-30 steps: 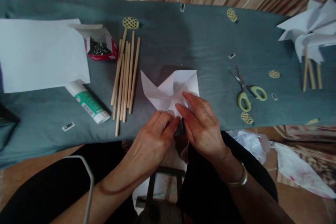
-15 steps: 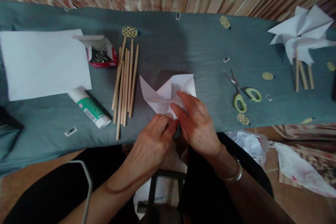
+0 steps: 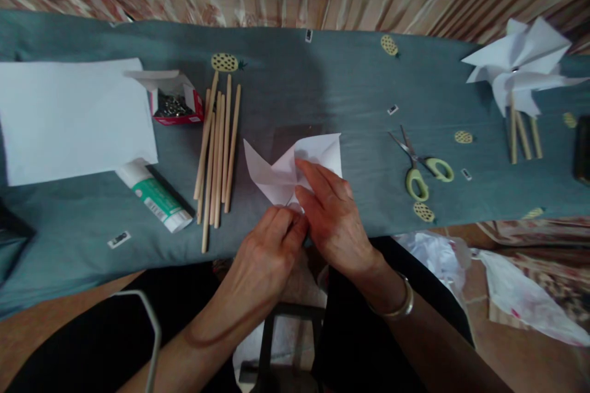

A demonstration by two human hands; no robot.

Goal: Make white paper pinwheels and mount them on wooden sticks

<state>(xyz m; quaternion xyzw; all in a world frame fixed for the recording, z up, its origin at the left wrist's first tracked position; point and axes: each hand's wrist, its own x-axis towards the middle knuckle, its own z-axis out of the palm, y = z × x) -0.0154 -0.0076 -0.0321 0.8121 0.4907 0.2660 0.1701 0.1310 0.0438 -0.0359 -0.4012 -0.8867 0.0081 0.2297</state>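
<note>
Through the head camera I have the folded white paper (image 3: 282, 173) on the worktop (image 3: 354, 92), close to its near edge and directly in front of the person. It is shaped like a pinwheel, with pointed flaps spread outward. The left hand (image 3: 273, 244) is gripping its near edge between thumb and bent fingers. The right hand (image 3: 337, 216) lies over the paper's right part, two fingers stretched across the folds; its thumb is mostly hidden, so I can't tell whether it pinches the paper or only presses it. A bracelet (image 3: 406, 299) circles that wrist.

Left of the paper I see a bunch of wooden sticks (image 3: 216, 156) laid roughly side by side. Beyond them, further left, an open red box (image 3: 177, 118) of small metal pieces (image 3: 171, 105) stands beside a white sheet (image 3: 74, 123), its flap reaching over the sheet's edge. The green-and-white glue stick (image 3: 157, 195) lies slantwise nearer the person.

To the right, the scissors (image 3: 415, 161) rest with blades parted, tips pointing away. Near the far right I make out white pinwheels (image 3: 523, 64), overlapping, with three sticks (image 3: 523, 136) pointing toward the person.
</note>
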